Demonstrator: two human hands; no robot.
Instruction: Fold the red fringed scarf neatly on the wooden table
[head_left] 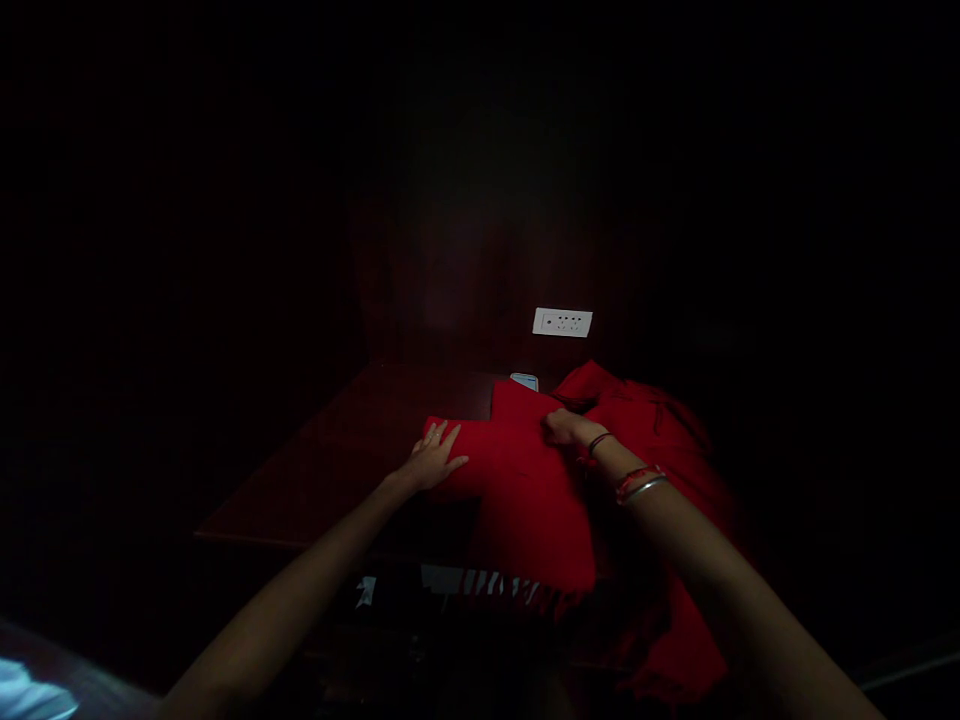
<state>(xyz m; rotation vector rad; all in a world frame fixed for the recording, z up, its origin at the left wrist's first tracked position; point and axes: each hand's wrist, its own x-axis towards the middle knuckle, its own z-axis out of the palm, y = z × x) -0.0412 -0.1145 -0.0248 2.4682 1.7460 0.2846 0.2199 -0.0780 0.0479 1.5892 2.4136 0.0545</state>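
The red cloth (525,470) lies on the surface (322,470), its fringe (559,600) hanging over the edge. The 2 hands are apart. The left hand (435,458) is spread flat on the cloth's left end. The right hand (564,427) curls on its right side; I cannot tell if it grips. Behind the cloth are a phone (525,382) and, higher, a socket (562,322). Right of the cloth is a red heap (645,425).

Red cloth (532,510) hides the phone (526,381) in part.
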